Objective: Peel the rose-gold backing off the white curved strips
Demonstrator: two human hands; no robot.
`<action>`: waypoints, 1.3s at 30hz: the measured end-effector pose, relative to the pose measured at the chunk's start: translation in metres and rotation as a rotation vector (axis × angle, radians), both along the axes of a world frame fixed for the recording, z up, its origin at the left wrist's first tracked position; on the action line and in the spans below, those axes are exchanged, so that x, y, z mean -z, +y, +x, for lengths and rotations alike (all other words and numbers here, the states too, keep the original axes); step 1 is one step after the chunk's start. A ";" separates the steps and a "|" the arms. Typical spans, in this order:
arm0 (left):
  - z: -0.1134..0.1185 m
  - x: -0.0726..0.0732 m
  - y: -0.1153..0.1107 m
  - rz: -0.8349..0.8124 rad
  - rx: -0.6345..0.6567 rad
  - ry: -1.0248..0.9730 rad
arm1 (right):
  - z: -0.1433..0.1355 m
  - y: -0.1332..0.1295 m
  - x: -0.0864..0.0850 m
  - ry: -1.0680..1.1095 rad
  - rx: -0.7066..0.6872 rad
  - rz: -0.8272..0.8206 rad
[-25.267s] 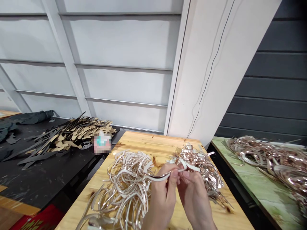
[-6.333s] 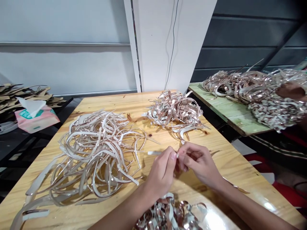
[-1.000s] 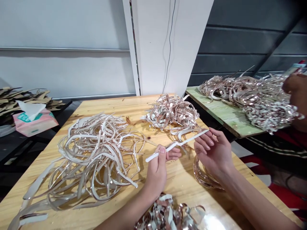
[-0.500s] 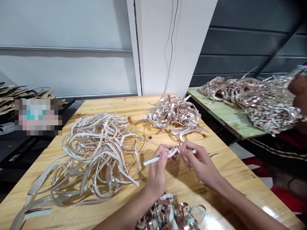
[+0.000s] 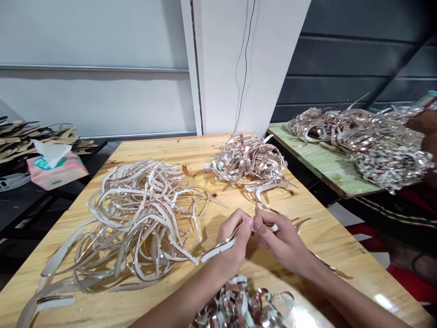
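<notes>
A curved strip (image 5: 218,249), white on one face with shiny rose-gold edges, runs through the closed fingers of my left hand (image 5: 236,234). My right hand (image 5: 278,237) pinches the strip close beside the left fingertips, and a white end pokes out past its fingers. The two hands nearly touch over the wooden table (image 5: 191,296). Left of them lies a large tangle of long strips (image 5: 146,218). Beyond them is a pile of shiny rose-gold strips (image 5: 251,159). Short curled pieces (image 5: 239,303) are heaped below my hands. A thin strip (image 5: 324,262) lies partly behind my right forearm.
A pink tissue box (image 5: 58,175) and brown cut pieces (image 5: 41,139) sit on a dark table at left. At right, a green-topped table (image 5: 327,168) holds more shiny strips (image 5: 362,132), with another person's arm (image 5: 428,132) at the edge.
My hands have come closer together, and the left fingers have curled further over the strip. Its left end hangs a little lower. A thin strip now shows beside my right forearm.
</notes>
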State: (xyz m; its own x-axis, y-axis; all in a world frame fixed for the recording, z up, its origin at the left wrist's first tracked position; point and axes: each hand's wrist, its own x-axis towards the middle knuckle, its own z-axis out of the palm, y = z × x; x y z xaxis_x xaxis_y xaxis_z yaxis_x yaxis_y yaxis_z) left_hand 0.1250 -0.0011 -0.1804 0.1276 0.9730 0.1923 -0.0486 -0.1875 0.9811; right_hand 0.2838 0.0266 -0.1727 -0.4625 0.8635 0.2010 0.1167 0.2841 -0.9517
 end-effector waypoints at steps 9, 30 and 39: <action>0.005 -0.001 0.000 0.003 -0.036 -0.034 | -0.002 0.008 -0.003 0.263 0.067 -0.217; 0.006 0.008 0.003 -0.069 -0.087 -0.018 | -0.002 0.020 -0.009 0.832 0.021 -0.971; 0.012 0.014 0.005 -0.086 -0.083 -0.199 | 0.007 0.028 -0.005 1.130 0.046 -1.096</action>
